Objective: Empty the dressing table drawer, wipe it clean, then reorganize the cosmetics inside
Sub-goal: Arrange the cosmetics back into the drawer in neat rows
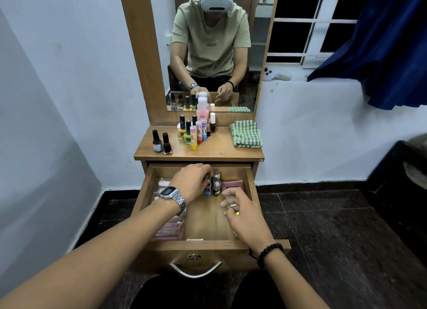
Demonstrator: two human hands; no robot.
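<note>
A wooden drawer (250,184) stands pulled out from a dressing table (221,150), both of the person's hands inside it. The left hand (191,184), a metal wristwatch (172,194) on its wrist, curls its fingers around the cap of a small blue-labelled bottle (207,189) near the drawer's back wall. Just beside that bottle stand two silver-capped bottles (216,185), one behind the other. The right hand (245,214), a dark bead bracelet (269,253) on its wrist, pinches a small yellow item (236,213), mostly hidden by the fingers, at the drawer's right side, in front of a pink sachet (233,186). Clear pinkish packs (168,229) lie along the drawer's left side. On the tabletop a cluster of cosmetics (196,130) stands before the mirror (212,47), two dark nail-polish bottles (161,142) stand apart at the left, and a folded green checked cloth (246,134) lies at the right.
</note>
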